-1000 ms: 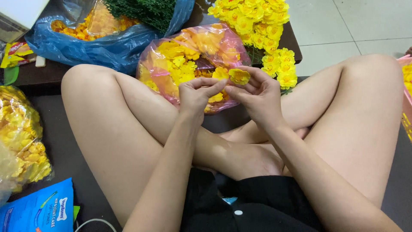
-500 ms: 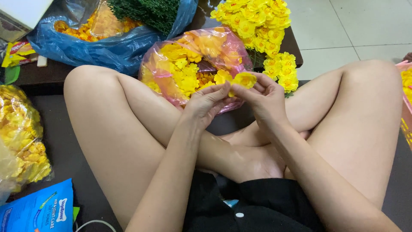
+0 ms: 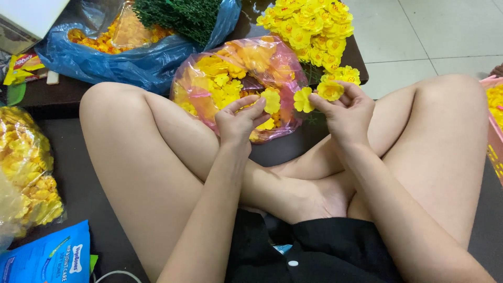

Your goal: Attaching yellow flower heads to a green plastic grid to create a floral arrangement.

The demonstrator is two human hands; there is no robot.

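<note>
I sit cross-legged on a dark mat. My left hand (image 3: 238, 121) pinches a flat yellow fabric petal (image 3: 271, 100) just over a pink plastic bag (image 3: 287, 63) full of yellow and orange petals. My right hand (image 3: 347, 112) holds a yellow artificial flower (image 3: 330, 90) between its fingers, and a second yellow petal (image 3: 302, 99) sticks out at its fingertips. The two hands are a short way apart, above my crossed legs.
A heap of finished yellow flowers (image 3: 309, 29) lies beyond the pink bag. A blue plastic bag (image 3: 136, 60) holds orange petals and green stems (image 3: 178, 15). A clear bag of yellow flowers (image 3: 26, 167) and a blue packet (image 3: 47, 257) lie left; a pink basket (image 3: 492, 131) stands right.
My hands were joined over one flower; they have drawn apart, the left holding a petal and the right carrying the flower a little to the right.
</note>
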